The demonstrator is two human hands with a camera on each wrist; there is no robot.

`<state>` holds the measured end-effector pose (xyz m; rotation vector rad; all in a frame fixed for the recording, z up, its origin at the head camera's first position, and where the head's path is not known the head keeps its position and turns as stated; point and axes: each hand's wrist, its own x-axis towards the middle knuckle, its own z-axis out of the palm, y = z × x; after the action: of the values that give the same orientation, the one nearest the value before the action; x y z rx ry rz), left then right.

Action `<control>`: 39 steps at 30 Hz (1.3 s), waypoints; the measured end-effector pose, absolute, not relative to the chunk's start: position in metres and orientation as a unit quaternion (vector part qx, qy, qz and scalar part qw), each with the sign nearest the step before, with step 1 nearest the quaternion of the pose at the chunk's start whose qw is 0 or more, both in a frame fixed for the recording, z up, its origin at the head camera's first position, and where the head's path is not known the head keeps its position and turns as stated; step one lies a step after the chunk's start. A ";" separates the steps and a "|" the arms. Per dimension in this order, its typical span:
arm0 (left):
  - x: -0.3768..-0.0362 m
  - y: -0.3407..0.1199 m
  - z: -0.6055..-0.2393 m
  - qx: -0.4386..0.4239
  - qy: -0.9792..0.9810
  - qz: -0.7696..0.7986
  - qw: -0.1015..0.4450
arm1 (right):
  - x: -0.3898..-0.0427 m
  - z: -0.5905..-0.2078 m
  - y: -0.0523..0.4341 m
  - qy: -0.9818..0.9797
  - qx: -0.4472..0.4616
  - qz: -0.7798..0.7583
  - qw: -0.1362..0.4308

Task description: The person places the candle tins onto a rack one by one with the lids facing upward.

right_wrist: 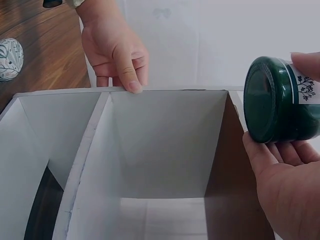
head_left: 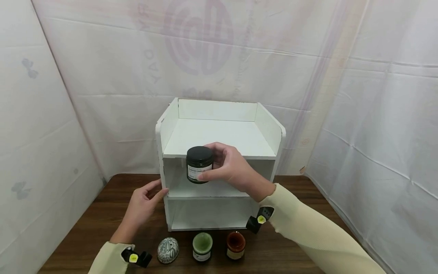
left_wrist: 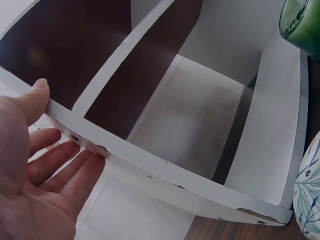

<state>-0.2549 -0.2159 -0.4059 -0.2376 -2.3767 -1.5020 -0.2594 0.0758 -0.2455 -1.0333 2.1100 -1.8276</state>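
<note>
The right hand [head_left: 236, 169] grips a dark green candle jar [head_left: 199, 164], label possibly reading "SCENTED CANDLE"; the left hand [head_left: 143, 207] rests relaxed against the white shelf unit [head_left: 219, 133].

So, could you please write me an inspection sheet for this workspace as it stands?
Surface: dark wooden table, bare at its right side.
Job's things: dark green lidded jar, held in front of the white shelf unit, level with its middle compartment.
Clutter: patterned ceramic egg, green candle jar and brown candle jar in a row in front of the shelf unit.
Grippers: right hand grips the jar; left hand rests on the unit's left side panel, thumb on its front edge.
Cables: nothing seen.
Surroundings: white cloth backdrop on three sides, with a faint reddish print.
</note>
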 end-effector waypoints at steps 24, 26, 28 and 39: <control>-0.255 -0.218 -0.409 -0.074 -0.834 -0.521 0.165 | -0.265 -0.232 0.064 0.721 -0.342 -0.598 0.065; -0.255 -0.218 -0.409 -0.076 -0.833 -0.522 0.165 | -0.266 -0.231 0.063 0.724 -0.340 -0.597 0.062; -0.255 -0.218 -0.409 -0.079 -0.833 -0.522 0.166 | -0.266 -0.230 0.061 0.727 -0.338 -0.595 0.061; -0.257 -0.218 -0.410 -0.085 -0.828 -0.528 0.170 | -0.268 -0.221 0.054 0.730 -0.332 -0.594 0.056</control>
<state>-0.2567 -0.2180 -0.4096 -0.2426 -2.3515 -1.5011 -0.2679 0.0536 -0.2210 -1.0072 2.2160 -1.8025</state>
